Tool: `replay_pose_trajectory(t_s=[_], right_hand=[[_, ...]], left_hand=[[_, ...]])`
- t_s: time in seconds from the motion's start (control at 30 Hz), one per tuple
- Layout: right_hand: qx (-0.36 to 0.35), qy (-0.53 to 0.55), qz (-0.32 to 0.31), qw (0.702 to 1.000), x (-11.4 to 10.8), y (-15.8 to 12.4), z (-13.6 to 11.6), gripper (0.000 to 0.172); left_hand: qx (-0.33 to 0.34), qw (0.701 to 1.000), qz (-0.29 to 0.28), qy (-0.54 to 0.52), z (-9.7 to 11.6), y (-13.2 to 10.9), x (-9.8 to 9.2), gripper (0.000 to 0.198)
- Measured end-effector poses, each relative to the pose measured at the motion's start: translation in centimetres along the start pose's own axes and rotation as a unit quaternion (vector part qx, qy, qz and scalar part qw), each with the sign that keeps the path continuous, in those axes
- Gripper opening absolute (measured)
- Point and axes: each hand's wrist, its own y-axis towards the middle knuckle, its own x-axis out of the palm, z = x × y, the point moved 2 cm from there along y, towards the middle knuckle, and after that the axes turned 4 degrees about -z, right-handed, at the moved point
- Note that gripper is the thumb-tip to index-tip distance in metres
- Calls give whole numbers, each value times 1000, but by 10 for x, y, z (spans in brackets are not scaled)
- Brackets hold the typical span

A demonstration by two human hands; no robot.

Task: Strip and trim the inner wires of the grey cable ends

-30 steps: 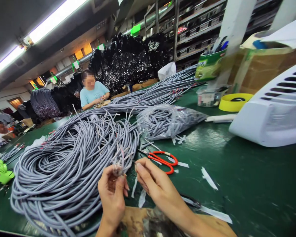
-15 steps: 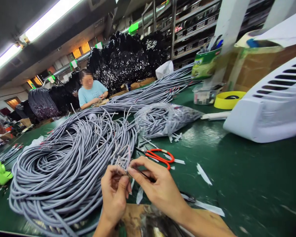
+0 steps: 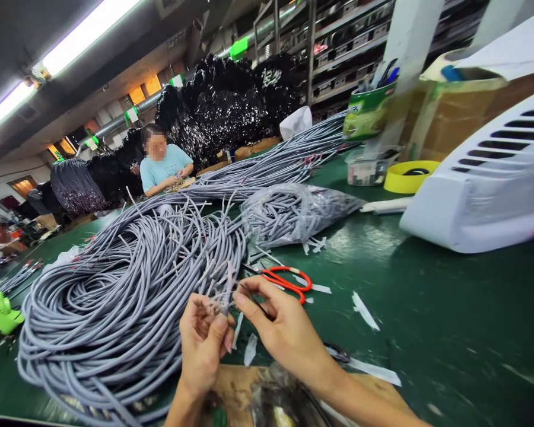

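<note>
My left hand (image 3: 202,347) pinches the frayed end of a grey cable (image 3: 225,305) between thumb and fingers, with pale strands and a pinkish wire showing above it. Close by on its right, my right hand (image 3: 282,323) has its fingers closed around a thin black piece (image 3: 261,308), whose exact kind is hard to make out. The right fingertips are near the strands; whether they touch them I cannot tell. A big coil of grey cables (image 3: 93,314) lies to the left. Just beyond my hands lie orange-handled scissors (image 3: 308,283).
A plastic bag of short grey cable pieces (image 3: 289,213) lies ahead. White strips (image 3: 365,311) are scattered on the green table (image 3: 454,320). A white vented appliance (image 3: 454,219), a yellow tape roll (image 3: 407,181) and a green can (image 3: 367,112) stand right. Across the table, a person (image 3: 165,166) works.
My right fingertips have moved slightly away from the left hand's, so more of the cable end shows between them. The head view has shifted a little.
</note>
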Motion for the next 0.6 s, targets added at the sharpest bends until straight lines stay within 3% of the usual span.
replay_pose_trajectory(t_s=[0.13,0.27,0.6], right_hand=[[-96,-116,73,986,-5,-3,-11,15],[-207,-228,27,951,1,-7,-13,24],[-215,-252,15,943,4,-7,-7,25]], left_hand=[[3,999,50,-2,1,2,-4,35],[5,998,67,-6,2,4,-5,33],[-2,998,65,12,4,1,-2,32]])
